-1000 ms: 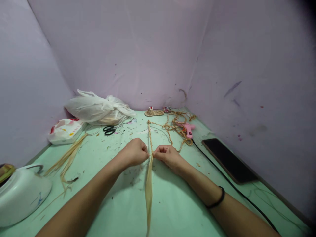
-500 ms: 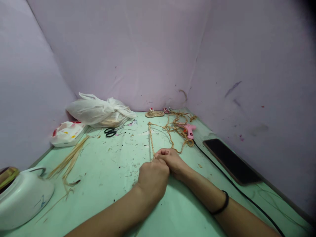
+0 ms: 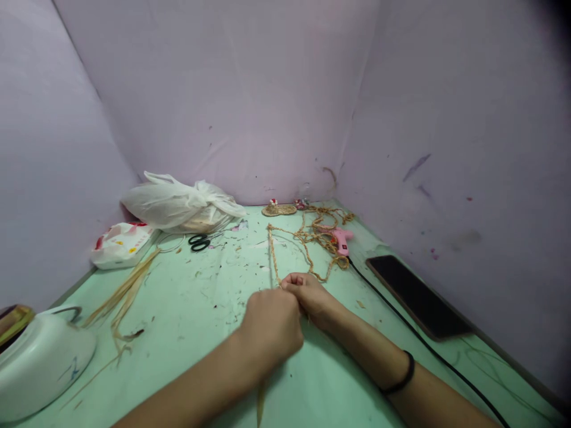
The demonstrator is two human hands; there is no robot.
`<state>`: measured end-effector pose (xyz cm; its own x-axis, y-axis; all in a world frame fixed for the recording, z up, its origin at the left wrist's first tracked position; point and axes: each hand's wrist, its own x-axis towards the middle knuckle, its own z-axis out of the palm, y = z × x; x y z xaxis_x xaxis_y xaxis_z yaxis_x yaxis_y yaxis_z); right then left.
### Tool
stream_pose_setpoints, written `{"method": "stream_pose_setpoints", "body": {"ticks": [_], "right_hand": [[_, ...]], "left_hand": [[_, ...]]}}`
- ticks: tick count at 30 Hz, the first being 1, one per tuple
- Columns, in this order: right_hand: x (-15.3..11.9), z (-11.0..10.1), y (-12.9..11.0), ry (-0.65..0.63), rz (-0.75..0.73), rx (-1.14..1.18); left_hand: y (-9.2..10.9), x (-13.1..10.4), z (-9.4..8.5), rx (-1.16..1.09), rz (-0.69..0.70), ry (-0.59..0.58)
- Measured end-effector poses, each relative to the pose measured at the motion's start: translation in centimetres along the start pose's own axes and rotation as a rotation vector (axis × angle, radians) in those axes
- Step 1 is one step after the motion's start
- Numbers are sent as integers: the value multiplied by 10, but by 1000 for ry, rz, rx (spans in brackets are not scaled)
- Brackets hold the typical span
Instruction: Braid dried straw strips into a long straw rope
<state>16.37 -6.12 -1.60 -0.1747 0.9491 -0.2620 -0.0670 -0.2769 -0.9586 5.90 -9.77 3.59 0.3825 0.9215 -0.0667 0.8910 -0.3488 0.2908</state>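
A thin braided straw cord (image 3: 273, 255) runs down the green tabletop to my hands and loops away to a tangle at the back right. My right hand (image 3: 310, 295) pinches the near end of the cord between thumb and fingers. Close against it, my left hand (image 3: 272, 324) is closed with its back toward me. Its fingertips are hidden, and it seems to grip the loose straw strands at the cord's end. One flat straw strand (image 3: 260, 404) hangs out below my left wrist.
Loose straw strips (image 3: 129, 285), black-handled scissors (image 3: 199, 242), a tissue pack (image 3: 122, 245) and a white plastic bag (image 3: 178, 202) lie left. A white bowl (image 3: 49, 368) stands front left. Rightward are a pink glue gun (image 3: 342, 241), its black cable (image 3: 401, 318) and a phone (image 3: 417, 297). A woven straw piece (image 3: 279, 210) sits behind.
My left hand has shifted slightly left, and the straw strand below its wrist shows more. My right hand keeps its pinch on the cord. The view has tilted a little.
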Motion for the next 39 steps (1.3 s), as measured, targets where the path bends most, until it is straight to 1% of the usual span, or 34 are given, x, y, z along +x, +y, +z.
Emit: {"method": "stream_pose_setpoints", "body": {"ticks": [1, 2, 3, 4, 5, 6, 7, 8, 9, 11, 13, 17, 21, 23, 25, 27, 29, 31, 33, 35, 36, 37, 39], "right_hand": [[0, 0, 0, -14, -4, 4], [-1, -1, -1, -26, -6, 4], [-1, -1, -1, -31, -8, 1], [-1, 0, -2, -32, -13, -3], [-1, 0, -2, -29, -18, -6], [-1, 1, -1, -27, -25, -2], [0, 2, -1, -32, -32, 5], [1, 2, 0, -44, -40, 10], [1, 2, 1, -60, -49, 11], [3, 1, 4, -79, -83, -19], [5, -1, 5, -83, -135, -91], [9, -6, 6, -101, -200, -243], [12, -9, 8, -91, -273, -359], [12, -11, 9, -78, -333, -458], [9, -12, 8, -57, -404, -600], [4, -13, 5, -34, -464, -741], [-2, -14, -2, -23, -492, -840], [-7, -14, -10, 11, -475, -906], [-11, -14, -17, 86, -385, -942], [-14, -13, -21, 140, -269, -939], [-15, -11, -21, 146, -233, -937], [-18, -8, -21, 142, -225, -945], [-24, -2, -18, 126, -285, -1005]], "left_hand": [[-7, 5, -9, -77, -72, 58], [-14, 9, -17, -195, -156, 145], [-20, 14, -23, -351, -255, 166], [-26, 18, -26, -522, -359, 106], [-30, 22, -26, -679, -441, 7], [-32, 25, -24, -816, -483, -99], [-33, 26, -20, -924, -500, -190], [-34, 28, -15, -997, -493, -243], [-33, 29, -10, -1036, -476, -256], [-32, 29, -1, -1031, -458, -221], [-32, 30, 2, -966, -464, -193], [-35, 31, 1, -875, -470, -185], [-38, 31, -2, -921, -451, -194], [-39, 31, -1, -916, -433, -194], [-41, 33, 1, -864, -428, -190], [-45, 35, 5, -815, -379, -173], [-48, 37, 10, -804, -280, -126], [-50, 38, 16, -808, -208, -67], [-48, 38, 20, -808, -209, -40], [-44, 37, 21, -845, -265, -38], [-41, 36, 22, -881, -300, -32], [-38, 35, 21, -920, -340, -28], [-35, 34, 20, -990, -420, -51]]}}
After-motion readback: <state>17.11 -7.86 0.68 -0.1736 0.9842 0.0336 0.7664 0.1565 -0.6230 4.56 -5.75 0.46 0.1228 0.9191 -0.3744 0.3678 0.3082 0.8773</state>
